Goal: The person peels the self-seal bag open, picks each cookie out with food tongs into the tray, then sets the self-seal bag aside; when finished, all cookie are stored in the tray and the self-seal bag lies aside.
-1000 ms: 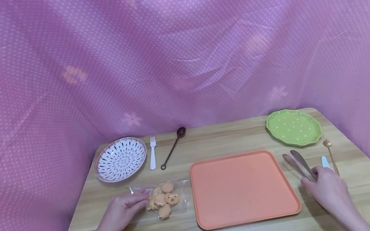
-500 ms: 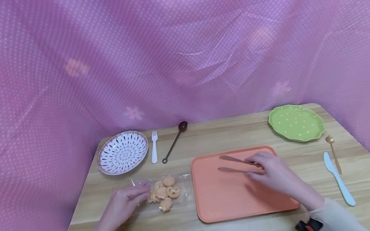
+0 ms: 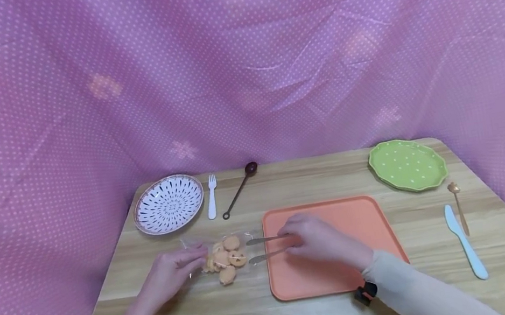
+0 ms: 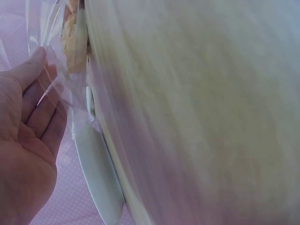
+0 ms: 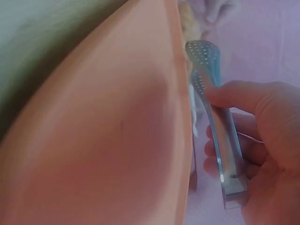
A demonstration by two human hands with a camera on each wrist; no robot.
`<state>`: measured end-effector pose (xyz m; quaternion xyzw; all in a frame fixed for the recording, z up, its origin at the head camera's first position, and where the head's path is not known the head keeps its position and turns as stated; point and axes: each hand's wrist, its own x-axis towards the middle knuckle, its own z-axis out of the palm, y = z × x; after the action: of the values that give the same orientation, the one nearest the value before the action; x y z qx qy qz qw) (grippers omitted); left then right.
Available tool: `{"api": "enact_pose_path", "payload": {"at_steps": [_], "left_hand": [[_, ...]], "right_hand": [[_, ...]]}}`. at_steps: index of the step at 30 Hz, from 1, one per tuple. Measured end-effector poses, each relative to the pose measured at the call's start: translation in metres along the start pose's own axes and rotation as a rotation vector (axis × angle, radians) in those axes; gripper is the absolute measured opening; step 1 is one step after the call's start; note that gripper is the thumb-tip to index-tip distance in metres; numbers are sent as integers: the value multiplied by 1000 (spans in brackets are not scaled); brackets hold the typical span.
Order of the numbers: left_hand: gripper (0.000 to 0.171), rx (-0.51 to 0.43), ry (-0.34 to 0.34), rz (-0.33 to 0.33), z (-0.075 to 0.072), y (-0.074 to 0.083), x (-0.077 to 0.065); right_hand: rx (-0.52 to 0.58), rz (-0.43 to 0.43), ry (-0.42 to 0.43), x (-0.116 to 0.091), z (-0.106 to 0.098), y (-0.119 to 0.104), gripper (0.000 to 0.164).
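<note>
My left hand (image 3: 169, 273) pinches the left end of a clear plastic bag (image 4: 75, 86) between thumb and fingers. Inside the bag lie several round, tan cookies (image 3: 224, 261). With my right hand (image 3: 321, 242) I grip a pair of metal tongs (image 5: 225, 140) over the left part of the orange tray (image 3: 358, 212). The tongs' arms are spread apart, and their tips point left at the right end of the bag, beside the cookies. Perforated tips show in the right wrist view, with nothing between them.
Behind the bag are a white patterned plate (image 3: 169, 205), a white fork (image 3: 212, 199) and a dark long-handled spoon (image 3: 240, 192). At the right lie a green dotted plate (image 3: 407, 164), a small gold spoon (image 3: 459, 208) and a pale blue knife (image 3: 465, 243).
My right hand has carried the tongs leftward from the table's right side, across the tray to the bag. The left hand stays at the bag.
</note>
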<state>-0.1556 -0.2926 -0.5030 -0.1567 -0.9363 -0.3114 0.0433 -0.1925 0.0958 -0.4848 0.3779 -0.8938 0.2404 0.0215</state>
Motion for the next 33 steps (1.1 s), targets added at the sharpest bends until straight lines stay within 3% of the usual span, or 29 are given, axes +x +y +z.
{"api": "enact_pose_path", "payload": {"at_steps": [6,23,33], "left_hand": [[25,-17,2,-8,0,0,-1],[24,6,14,6,1,-1,-2],[25,10,12,3,1,-3,-1]], "right_hand": [[-26,-27,-66,15,11,-11,30],[-16,-31,-56,18,18,-10,24],[-44,16,43,-10,-15,10,23]]}}
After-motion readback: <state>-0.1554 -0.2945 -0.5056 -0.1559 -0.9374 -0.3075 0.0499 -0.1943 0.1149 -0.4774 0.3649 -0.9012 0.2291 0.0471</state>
